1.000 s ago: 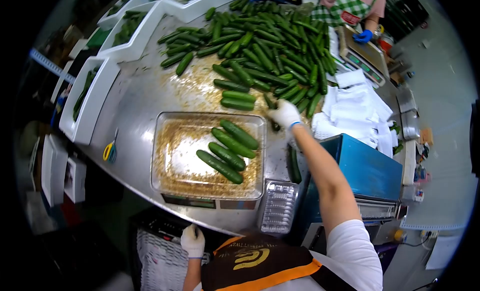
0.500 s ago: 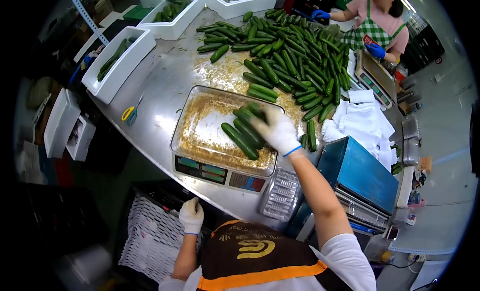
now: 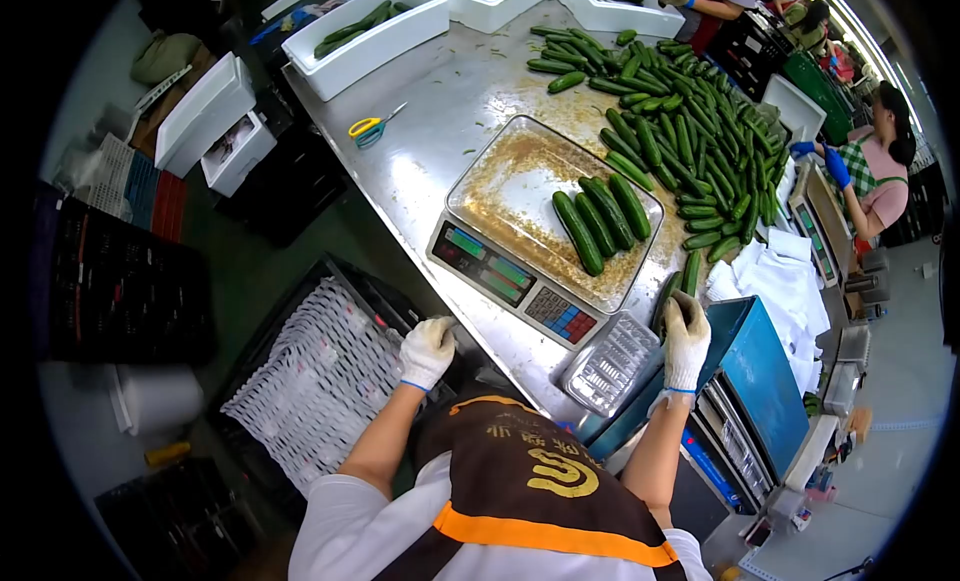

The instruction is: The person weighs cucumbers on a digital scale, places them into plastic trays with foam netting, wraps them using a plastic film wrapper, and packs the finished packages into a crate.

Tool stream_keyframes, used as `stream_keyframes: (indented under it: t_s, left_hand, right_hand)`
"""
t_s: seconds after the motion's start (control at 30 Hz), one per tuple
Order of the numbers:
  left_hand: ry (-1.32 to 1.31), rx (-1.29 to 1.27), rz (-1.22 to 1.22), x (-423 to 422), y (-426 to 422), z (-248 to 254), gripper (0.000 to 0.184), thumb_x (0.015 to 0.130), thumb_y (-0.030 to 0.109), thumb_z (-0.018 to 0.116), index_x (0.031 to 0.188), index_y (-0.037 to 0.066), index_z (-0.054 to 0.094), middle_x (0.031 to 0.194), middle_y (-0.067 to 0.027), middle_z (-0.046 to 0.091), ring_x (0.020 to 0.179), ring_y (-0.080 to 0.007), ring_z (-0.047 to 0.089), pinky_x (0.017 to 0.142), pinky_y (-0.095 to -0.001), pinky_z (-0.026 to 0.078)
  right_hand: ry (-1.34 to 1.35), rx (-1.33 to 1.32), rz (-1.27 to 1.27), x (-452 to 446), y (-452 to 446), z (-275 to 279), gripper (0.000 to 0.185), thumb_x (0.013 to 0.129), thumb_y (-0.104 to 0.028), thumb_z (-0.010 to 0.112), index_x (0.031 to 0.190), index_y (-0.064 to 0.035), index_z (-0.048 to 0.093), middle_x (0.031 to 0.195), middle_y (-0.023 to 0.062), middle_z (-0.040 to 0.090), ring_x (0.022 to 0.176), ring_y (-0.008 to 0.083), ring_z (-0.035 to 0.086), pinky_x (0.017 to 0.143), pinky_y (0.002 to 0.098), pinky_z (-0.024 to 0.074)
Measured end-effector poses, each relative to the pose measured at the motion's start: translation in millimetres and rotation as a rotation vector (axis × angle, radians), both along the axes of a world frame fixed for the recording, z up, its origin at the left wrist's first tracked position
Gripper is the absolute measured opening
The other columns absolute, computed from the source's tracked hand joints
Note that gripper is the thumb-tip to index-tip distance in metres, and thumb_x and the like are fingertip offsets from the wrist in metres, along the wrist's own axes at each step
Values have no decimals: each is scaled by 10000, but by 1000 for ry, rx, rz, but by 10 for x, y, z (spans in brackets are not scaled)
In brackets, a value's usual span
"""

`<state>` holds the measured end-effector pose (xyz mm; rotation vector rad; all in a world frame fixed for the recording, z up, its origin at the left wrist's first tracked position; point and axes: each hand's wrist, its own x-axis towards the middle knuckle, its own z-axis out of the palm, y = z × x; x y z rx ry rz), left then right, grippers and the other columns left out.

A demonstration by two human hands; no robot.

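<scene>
My right hand (image 3: 686,339), in a white knit glove, is at the near right corner of the scale. Its fingers are bent in against a dark green cucumber (image 3: 663,299); how firmly they grip is partly hidden. A second cucumber (image 3: 691,271) touches the fingertips. My left hand (image 3: 428,352), also gloved, is curled closed above the table's front edge, with nothing visible in it. On the steel pan of the digital scale (image 3: 548,281) lie several cucumbers (image 3: 602,219) side by side. A clear plastic tray (image 3: 612,364) rests between the scale and my right hand.
A large cucumber pile (image 3: 700,131) covers the table's far right. White foam boxes (image 3: 366,43) line the back edge. Yellow-handled scissors (image 3: 372,129) lie at left. A blue machine (image 3: 765,381) and white cloths (image 3: 768,286) stand right. A person (image 3: 875,176) in blue gloves works beyond.
My right hand has left the cucumbers on the pan and come back to those beside the scale. My left hand has risen towards the table edge. The view has turned and shifted.
</scene>
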<state>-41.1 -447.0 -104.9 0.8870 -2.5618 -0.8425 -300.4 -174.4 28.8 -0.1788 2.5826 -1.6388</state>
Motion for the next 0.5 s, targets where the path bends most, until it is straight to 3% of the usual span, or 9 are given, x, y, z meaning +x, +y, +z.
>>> stream_keyframes:
  t_s: [0.23, 0.4, 0.5]
  left_hand:
    - [89, -69, 42, 66, 6, -120, 145, 837, 119, 598, 937, 102, 701, 879, -136, 687, 839, -356, 658, 744, -454, 532]
    - [209, -165, -2, 33, 35, -236, 139, 823, 95, 626, 931, 110, 713, 843, -119, 686, 807, -342, 657, 739, -441, 533]
    - [223, -227, -11, 48, -7, -437, 131, 815, 64, 641, 927, 84, 706, 850, -121, 684, 807, -336, 658, 731, -429, 535]
  right_hand:
    - [42, 4, 40, 39, 33, 27, 232, 930, -103, 626, 1109, 38, 670, 951, 69, 699, 849, 114, 616, 772, 260, 498]
    - [209, 149, 96, 122, 4, -174, 236, 889, -143, 664, 1076, -2, 687, 948, 137, 717, 857, 176, 668, 798, 311, 529]
    - [129, 218, 202, 273, -143, -76, 243, 891, -145, 654, 1098, -19, 682, 974, 153, 715, 892, 220, 693, 828, 326, 537]
